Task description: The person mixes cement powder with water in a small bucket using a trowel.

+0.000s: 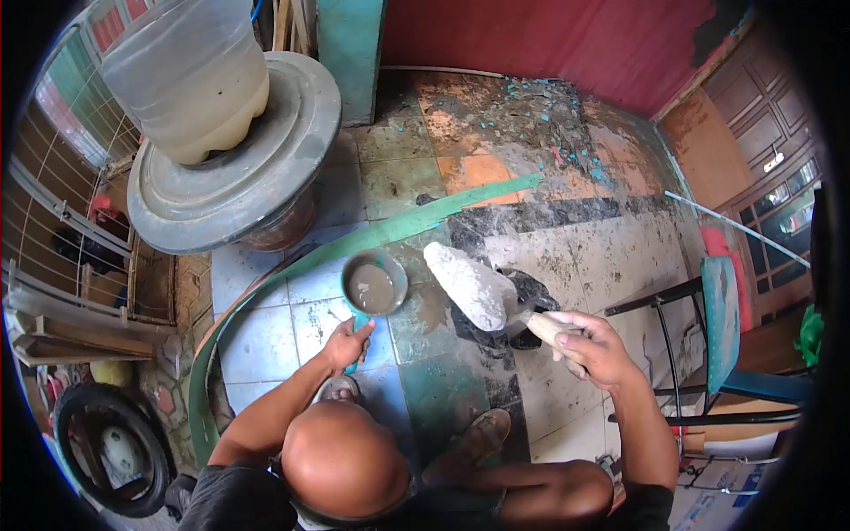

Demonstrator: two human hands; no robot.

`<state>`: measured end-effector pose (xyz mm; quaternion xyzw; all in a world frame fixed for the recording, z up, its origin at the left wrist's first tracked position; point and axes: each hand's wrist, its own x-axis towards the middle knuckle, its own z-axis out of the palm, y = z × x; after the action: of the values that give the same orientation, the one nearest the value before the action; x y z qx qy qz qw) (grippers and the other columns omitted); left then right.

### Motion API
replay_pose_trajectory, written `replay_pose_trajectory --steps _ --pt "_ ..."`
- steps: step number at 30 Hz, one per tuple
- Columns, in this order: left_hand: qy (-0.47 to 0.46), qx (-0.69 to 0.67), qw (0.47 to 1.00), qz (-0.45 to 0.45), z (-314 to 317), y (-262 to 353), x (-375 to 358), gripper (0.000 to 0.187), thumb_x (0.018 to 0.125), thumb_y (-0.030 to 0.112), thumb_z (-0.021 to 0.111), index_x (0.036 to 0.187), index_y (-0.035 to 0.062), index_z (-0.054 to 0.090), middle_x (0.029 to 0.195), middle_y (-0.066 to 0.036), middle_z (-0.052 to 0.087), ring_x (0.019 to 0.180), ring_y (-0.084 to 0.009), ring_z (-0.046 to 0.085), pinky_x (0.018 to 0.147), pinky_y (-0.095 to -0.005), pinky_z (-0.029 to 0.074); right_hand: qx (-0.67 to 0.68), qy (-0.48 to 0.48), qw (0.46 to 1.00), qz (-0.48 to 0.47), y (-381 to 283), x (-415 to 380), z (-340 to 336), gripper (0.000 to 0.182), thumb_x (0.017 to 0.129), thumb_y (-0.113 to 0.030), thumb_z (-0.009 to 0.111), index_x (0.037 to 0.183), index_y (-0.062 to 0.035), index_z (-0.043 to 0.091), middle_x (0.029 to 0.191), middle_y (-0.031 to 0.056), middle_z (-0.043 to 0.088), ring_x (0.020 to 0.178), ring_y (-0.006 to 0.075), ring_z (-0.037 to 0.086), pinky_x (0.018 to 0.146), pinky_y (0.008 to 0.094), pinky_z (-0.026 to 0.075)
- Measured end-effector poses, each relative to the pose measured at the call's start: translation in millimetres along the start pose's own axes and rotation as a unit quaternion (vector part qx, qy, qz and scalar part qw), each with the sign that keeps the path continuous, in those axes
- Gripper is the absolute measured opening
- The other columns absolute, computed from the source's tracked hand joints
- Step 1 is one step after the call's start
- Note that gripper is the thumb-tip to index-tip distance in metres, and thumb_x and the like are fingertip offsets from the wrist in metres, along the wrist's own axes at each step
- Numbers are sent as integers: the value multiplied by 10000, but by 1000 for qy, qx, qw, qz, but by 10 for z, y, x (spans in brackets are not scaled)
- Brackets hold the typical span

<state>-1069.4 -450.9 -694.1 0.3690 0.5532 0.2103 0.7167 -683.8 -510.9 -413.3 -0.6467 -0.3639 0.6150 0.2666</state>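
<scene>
Head view. My left hand (347, 348), fingers closed, clamped the handle of the dipper (402, 280) of grey-brown liquid. Right of the dipper, my right hand (591, 348) had its fingers wrapped round the trowel (471, 288), blade white-coated. Green strip (381, 233) curved beyond the dipper.

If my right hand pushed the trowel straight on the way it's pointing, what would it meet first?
Your right hand aims the trowel at the green strip, likely met first, beside the dipper. Height is unclear; it might pass over.
</scene>
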Motion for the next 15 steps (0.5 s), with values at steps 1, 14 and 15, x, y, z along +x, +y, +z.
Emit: replay_pose_trajectory --steps 1,14,15 --pt "-1 13 1000 -1 43 42 -57 333 1057 370 601 985 56 518 690 -23 526 511 -134 494 462 -308 426 -6 -10 1000 1 -16 47 28 458 986 -129 650 1417 3 566 817 68 660 500 71 476 444 232 366" --pt "-95 95 991 -8 422 229 -370 411 1046 414 605 1003 8 558 681 -61 558 530 -157 539 496 -333 453 -238 -27 966 97 -210 694 400 381 975 -168 676 1343 -70 658 792 38 666 509 75 471 445 250 365" --pt "-106 85 991 -16 454 245 -383 417 1043 418 609 993 7 557 684 -63 561 535 -159 541 501 -333 457 -265 -22 959 101 -242 740 447 374 970 -150 672 1337 -78 663 781 38 669 494 73 465 427 250 350"
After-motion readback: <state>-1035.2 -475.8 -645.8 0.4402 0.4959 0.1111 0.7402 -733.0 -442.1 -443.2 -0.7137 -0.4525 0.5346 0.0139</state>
